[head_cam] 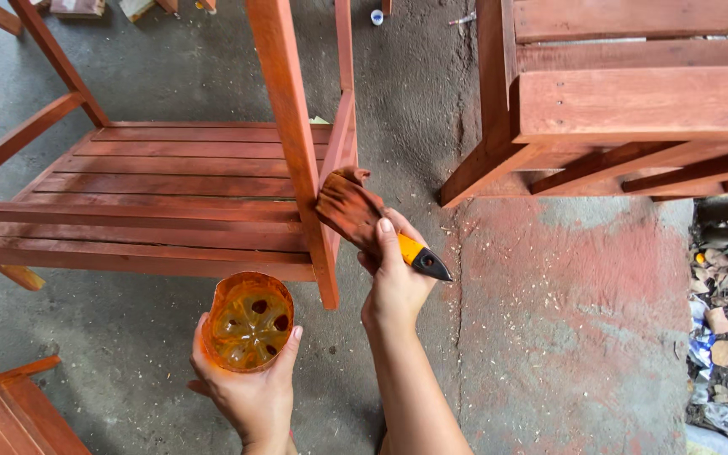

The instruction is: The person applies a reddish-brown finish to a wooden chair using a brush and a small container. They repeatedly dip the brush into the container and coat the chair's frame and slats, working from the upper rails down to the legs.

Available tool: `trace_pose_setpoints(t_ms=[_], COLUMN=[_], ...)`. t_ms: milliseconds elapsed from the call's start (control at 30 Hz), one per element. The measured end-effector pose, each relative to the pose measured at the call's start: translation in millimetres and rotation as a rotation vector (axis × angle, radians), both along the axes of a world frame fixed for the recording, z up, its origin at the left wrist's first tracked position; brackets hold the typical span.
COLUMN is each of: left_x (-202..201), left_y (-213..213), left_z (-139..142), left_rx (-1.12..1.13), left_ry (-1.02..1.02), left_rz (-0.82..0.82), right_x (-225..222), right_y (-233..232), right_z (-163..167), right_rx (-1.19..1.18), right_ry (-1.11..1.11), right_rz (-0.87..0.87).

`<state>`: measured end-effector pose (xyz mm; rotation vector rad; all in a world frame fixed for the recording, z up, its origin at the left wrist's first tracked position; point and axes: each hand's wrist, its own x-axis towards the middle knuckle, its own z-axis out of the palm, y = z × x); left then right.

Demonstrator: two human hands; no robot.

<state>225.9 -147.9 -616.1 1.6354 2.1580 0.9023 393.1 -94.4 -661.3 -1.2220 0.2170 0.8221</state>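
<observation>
place: furniture workshop | signs: stained slatted wooden chairs (170,185), bare concrete floor (549,337), sawdust, offcuts (77,7)

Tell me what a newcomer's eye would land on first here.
First, the right hand at centre, pressing a stain-soaked brush with an orange-and-black handle against the upright leg of a reddish slatted chair. Next, the left hand below, cupping a cut-off plastic bottle bottom holding orange-brown liquid. At upper right, more stained furniture stands above a red-smeared concrete floor.
</observation>
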Motion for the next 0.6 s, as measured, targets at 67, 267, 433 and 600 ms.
trace_pose_setpoints(t_ms=[67, 267, 433, 600], left_x=[-1.2, -8.4, -6.3, -6.9], left_y=[1.2, 6.9, 8.6, 20.3], left_z=[4.7, 11.6, 19.9, 36.2], left_rx=[0.009, 0.008, 0.015, 0.069], left_ry=[-0.014, 0.007, -0.024, -0.041], left_rz=[-0.001, -0.037, -0.073, -0.098], right_x=[1.6, -33.1, -21.8, 18.3], right_y=[-4.4, -44.7, -3.9, 53.7], right_z=[-1.6, -33.0, 5.1, 70.5], right_rx=[-0.018, -0.289, -0.072, 0.079], right_ry=[0.0, -0.012, -0.172, -0.162], right_rz=[-0.007, 0.157, 0.095, 0.012])
